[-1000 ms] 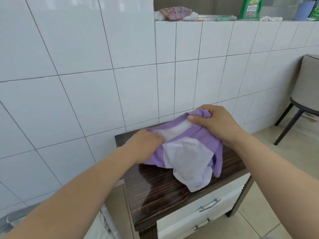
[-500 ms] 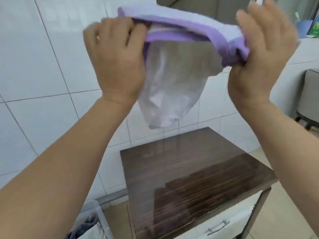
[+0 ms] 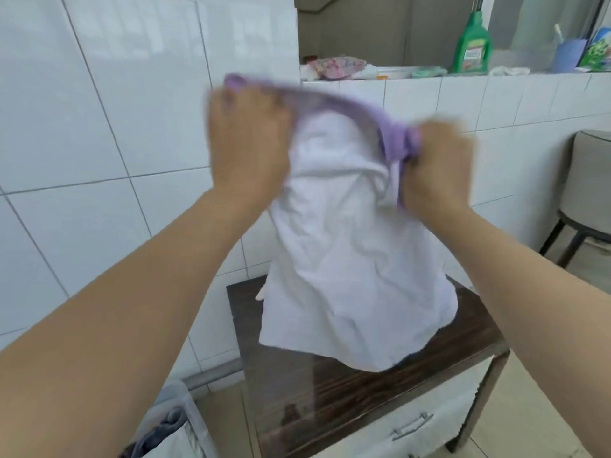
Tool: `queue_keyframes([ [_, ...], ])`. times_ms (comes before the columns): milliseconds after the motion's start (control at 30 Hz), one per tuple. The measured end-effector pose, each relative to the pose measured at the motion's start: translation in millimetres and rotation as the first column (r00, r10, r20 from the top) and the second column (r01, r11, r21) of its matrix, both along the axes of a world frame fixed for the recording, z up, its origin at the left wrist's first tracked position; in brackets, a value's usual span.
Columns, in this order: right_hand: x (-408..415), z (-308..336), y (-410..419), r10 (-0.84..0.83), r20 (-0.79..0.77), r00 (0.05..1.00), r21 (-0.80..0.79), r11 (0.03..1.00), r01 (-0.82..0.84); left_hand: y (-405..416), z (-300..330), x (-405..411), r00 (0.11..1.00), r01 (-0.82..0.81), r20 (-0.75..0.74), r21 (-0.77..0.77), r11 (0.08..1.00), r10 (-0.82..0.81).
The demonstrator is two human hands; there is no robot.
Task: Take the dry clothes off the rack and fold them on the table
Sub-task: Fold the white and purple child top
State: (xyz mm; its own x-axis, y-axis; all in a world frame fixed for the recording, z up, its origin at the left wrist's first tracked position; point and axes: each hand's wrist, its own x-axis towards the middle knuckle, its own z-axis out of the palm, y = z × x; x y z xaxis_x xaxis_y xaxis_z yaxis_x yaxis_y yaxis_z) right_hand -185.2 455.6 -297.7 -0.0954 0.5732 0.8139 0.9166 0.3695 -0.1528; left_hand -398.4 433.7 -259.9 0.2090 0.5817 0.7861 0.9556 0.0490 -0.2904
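Note:
A white garment with purple trim [image 3: 347,259] hangs in the air over the dark wooden table [image 3: 347,398]. My left hand [image 3: 248,147] grips its purple top edge on the left. My right hand [image 3: 436,166] grips the bunched purple edge on the right. The white body of the garment falls open between my hands, and its lower hem reaches down in front of the tabletop. Both hands are blurred by motion.
The table stands against a white tiled wall and has white drawers [image 3: 410,428] in front. A clear bin [image 3: 165,421] with clothes sits on the floor at its left. A ledge behind carries a green bottle [image 3: 472,44] and cloths. A grey chair [image 3: 585,193] stands at right.
The garment lay bunched on the table a second ago. Both hands lifted it high, then brought it lower, and it has unfurled longer toward the tabletop.

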Motion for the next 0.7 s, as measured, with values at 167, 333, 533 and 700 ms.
queue_keyframes([
  [167,19,-41,7,0.011,-0.117,0.993,-0.564,0.822,-0.075,11,-39,-16,0.986,-0.165,-0.111,-0.488,0.857,0.127],
  [333,19,-27,-3,0.15,-0.596,0.789,-0.419,0.78,-0.465,14,-30,-12,0.995,-0.057,0.057,-0.316,0.947,0.079],
  [533,-2,-23,-8,0.123,-0.89,0.44,-0.274,0.628,-0.729,-5,-44,26,0.55,0.63,0.835,-0.422,0.652,0.009],
  [700,-13,-32,-13,0.292,-0.713,0.638,-0.445,0.515,-0.733,-19,-48,58,0.129,0.845,0.943,-0.267,0.464,0.308],
])
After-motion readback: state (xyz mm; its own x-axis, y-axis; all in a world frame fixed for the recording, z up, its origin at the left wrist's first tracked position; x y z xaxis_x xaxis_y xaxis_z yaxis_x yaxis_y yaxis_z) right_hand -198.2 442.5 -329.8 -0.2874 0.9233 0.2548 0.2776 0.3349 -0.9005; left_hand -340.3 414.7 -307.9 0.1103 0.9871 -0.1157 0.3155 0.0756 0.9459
